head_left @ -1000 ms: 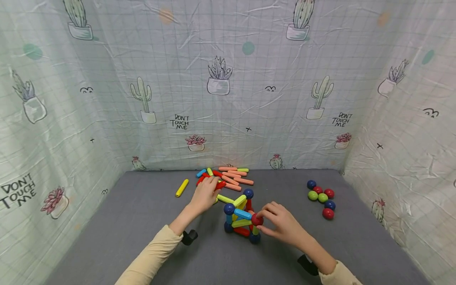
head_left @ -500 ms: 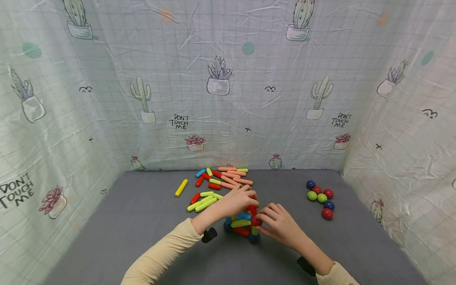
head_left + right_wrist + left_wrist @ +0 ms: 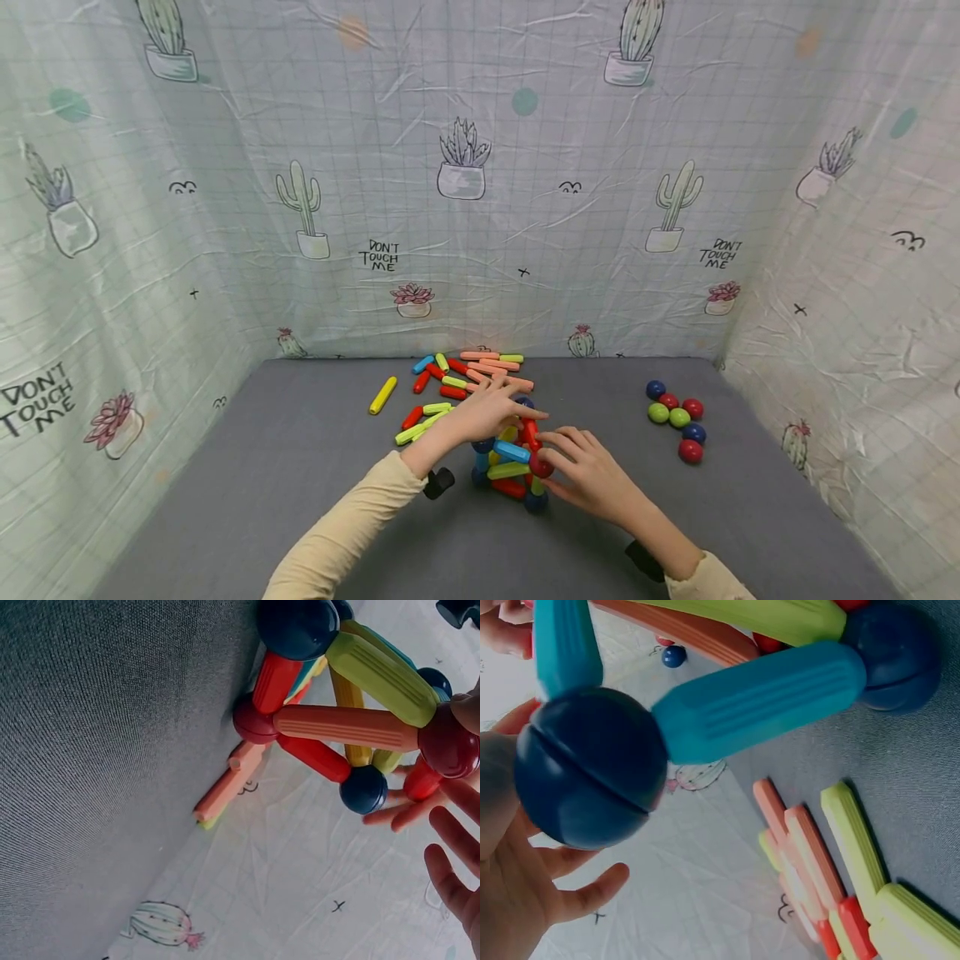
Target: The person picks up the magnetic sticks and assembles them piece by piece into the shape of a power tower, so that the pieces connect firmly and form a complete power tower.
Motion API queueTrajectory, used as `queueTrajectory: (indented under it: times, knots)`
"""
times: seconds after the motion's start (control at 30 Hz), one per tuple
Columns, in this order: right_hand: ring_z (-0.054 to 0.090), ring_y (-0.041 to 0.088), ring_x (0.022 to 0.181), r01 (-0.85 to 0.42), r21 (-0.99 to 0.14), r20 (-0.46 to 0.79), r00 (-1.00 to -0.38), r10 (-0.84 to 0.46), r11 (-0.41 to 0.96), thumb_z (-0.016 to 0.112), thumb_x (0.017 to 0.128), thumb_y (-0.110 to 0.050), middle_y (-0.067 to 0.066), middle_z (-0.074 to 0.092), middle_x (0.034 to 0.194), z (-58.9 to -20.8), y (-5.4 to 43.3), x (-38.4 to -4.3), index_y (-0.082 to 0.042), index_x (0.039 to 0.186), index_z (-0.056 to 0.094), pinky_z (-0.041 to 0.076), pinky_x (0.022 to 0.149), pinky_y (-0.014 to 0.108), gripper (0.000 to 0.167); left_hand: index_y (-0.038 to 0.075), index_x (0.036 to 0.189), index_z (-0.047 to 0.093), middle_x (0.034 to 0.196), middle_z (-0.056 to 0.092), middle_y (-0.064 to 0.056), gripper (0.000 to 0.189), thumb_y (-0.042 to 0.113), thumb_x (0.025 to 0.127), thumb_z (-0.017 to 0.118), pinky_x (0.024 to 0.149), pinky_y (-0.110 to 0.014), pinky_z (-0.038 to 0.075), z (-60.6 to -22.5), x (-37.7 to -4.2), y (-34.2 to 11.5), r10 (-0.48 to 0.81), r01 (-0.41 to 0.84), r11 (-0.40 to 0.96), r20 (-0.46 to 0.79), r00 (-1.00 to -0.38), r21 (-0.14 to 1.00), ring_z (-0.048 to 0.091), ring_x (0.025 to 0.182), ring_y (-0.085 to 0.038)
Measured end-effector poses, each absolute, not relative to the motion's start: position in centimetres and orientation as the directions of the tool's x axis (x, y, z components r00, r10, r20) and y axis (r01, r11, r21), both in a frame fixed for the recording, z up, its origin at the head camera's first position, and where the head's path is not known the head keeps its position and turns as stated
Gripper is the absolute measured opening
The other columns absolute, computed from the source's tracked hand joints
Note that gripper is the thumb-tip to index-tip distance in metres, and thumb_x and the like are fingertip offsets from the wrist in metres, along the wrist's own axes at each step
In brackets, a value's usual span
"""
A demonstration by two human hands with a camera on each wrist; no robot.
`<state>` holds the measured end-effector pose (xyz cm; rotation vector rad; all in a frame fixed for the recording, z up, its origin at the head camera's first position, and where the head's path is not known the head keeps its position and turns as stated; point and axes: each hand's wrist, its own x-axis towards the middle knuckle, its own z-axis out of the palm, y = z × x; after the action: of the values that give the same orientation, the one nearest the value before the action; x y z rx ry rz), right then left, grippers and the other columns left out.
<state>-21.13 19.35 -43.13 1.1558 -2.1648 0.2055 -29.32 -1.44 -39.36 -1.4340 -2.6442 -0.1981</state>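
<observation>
Red plastic-looking rod (image 3: 531, 433) sits up on the right side of the frame of coloured rods and balls (image 3: 509, 471), which stands on the grey tabletop (image 3: 592, 550). It's right under the left hand (image 3: 486, 413), long axis running roughly front to back, near end aimed at the glossy dark red ball (image 3: 541, 463). Touching it or just beside? Can't tell tbh, and the far end's hidden under the fingers. Right hand (image 3: 596, 479) has that ball pinched between thumb and fingers, so it's nearer the rod's front end; the left one's closer to the back. Left index stretches across the rod, but no idea whether that hand's actually gripping it.
</observation>
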Motion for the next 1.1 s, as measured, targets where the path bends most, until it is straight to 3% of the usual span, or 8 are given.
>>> queueTrajectory:
  times: [0.27, 0.57, 0.77, 1.1]
  knots:
    - [0.050, 0.018, 0.093, -0.778, 0.187, 0.620, -0.381, -0.686, 0.600, 0.082, 0.056, -0.027, 0.002, 0.059, 0.107, -43.4, 19.5, -21.5, -0.019, 0.098, 0.059, 0.043, 0.072, 0.034, 0.049, 0.030, 0.135, 0.038, 0.128, 0.051, -0.002, 0.046, 0.028, 0.091, 0.049, 0.103, -0.043, 0.031, -39.7, -29.8, -1.2, 0.795, 0.799, 0.593, 0.090, -0.600, 0.095, 0.043, 0.121, -0.020]
    - [0.050, 0.017, 0.091, -0.777, 0.186, 0.621, -0.381, -0.685, 0.602, 0.082, 0.056, -0.028, 0.001, 0.060, 0.104, -43.4, 19.6, -21.7, -0.018, 0.099, 0.060, 0.043, 0.072, 0.034, 0.049, 0.030, 0.112, 0.062, 0.112, 0.060, 0.003, 0.025, 0.031, 0.090, 0.049, 0.089, -0.035, 0.040, -40.3, -29.9, -1.0, 0.805, 0.824, 0.560, 0.181, -0.565, 0.085, 0.049, 0.107, -0.017]
    - [0.050, 0.016, 0.090, -0.770, 0.181, 0.623, -0.392, -0.677, 0.612, 0.081, 0.058, -0.027, -0.001, 0.061, 0.102, -43.5, 19.6, -21.9, -0.019, 0.100, 0.060, 0.042, 0.072, 0.032, 0.047, 0.031, 0.107, 0.063, 0.114, 0.058, 0.002, 0.022, 0.030, 0.087, 0.055, 0.089, -0.040, 0.040, -40.4, -30.0, -0.9, 0.769, 0.795, 0.594, 0.206, -0.606, 0.121, 0.048, 0.109, -0.018]
    - [0.049, 0.015, 0.087, -0.766, 0.183, 0.639, -0.384, -0.667, 0.617, 0.081, 0.057, -0.026, -0.003, 0.060, 0.099, -43.6, 19.7, -22.3, -0.018, 0.100, 0.060, 0.041, 0.070, 0.030, 0.048, 0.021, 0.115, 0.058, 0.119, 0.058, 0.000, 0.031, 0.026, 0.085, 0.059, 0.090, -0.040, 0.041, -40.5, -30.2, -0.7, 0.753, 0.791, 0.581, 0.243, -0.611, 0.190, 0.052, 0.109, -0.018]
